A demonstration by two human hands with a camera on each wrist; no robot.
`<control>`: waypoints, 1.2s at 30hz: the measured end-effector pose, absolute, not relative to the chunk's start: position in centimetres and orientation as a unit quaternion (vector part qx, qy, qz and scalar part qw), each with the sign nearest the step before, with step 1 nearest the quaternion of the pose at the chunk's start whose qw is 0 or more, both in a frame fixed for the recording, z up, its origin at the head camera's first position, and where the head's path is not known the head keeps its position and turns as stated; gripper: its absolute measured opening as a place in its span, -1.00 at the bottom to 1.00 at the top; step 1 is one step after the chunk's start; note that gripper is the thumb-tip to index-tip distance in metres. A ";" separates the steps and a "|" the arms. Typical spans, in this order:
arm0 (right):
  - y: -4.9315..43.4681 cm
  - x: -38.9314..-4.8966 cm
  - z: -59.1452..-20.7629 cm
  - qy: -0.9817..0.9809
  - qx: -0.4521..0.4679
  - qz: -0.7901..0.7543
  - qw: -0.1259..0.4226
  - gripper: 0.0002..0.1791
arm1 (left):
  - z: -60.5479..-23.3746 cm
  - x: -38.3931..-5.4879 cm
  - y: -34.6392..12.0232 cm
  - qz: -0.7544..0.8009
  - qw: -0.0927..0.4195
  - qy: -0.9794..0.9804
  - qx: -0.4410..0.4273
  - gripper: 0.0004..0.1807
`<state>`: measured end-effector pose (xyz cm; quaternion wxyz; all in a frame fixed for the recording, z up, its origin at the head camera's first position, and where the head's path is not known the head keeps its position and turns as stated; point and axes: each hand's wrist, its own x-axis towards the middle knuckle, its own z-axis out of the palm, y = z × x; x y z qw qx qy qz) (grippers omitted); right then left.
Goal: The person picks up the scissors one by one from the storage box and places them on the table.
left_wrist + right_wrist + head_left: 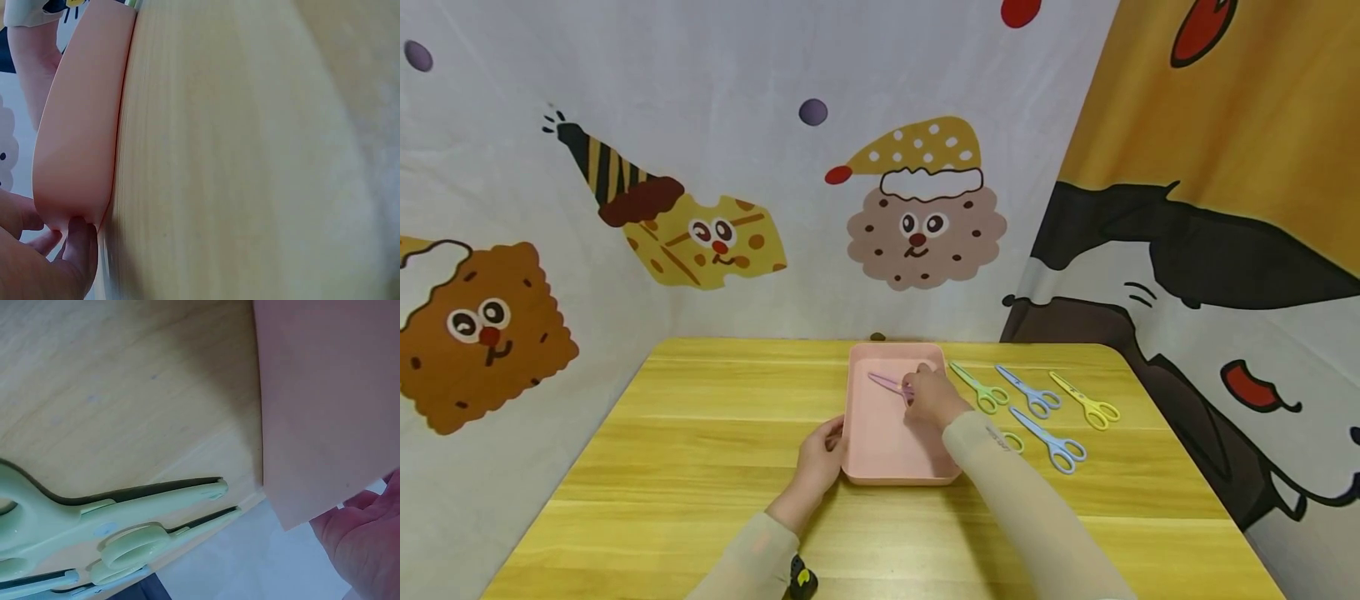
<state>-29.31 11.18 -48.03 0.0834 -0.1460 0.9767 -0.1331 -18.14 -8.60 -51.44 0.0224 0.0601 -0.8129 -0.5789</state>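
A pink tray (895, 457) lies on the wooden table. Inside it, toward the far end, my right hand (934, 397) grips the handles of purple scissors (886, 382); their blades point left, and the fingers hide part of the handles. My left hand (820, 454) holds the tray's left side near the front corner. In the left wrist view, its fingers (80, 250) press against the tray's outer wall (87, 125). The right wrist view shows the right hand (369, 537) beyond the tray wall (325, 394), the scissors out of sight there.
Right of the tray lie green scissors (977, 386), blue scissors (1028, 390), yellow scissors (1082, 400) and a second blue pair (1047, 437). My right sleeve (1000, 467) partly covers another green handle (1015, 442). A patterned curtain (737, 308) hangs behind the table (722, 400).
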 end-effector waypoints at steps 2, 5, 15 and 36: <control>11.2 -29.2 -48.0 0.977 -0.142 -0.134 0.086 -0.44 | -51.5 -18.2 -8.6 -0.578 0.022 -0.814 0.059 -0.61; 11.4 -29.1 -48.0 0.977 -0.146 -0.136 0.080 -0.44 | -51.6 -18.2 -8.5 -0.577 0.022 -0.814 0.061 -0.61; 11.6 -28.6 -47.8 0.972 -0.168 -0.152 0.056 -0.49 | -51.8 -18.2 -8.5 -0.583 0.022 -0.810 0.062 -0.61; 15.0 -27.6 -45.1 0.966 -0.137 -0.220 -0.013 -0.43 | -51.9 -18.3 -8.6 -0.590 0.023 -0.804 0.064 -0.61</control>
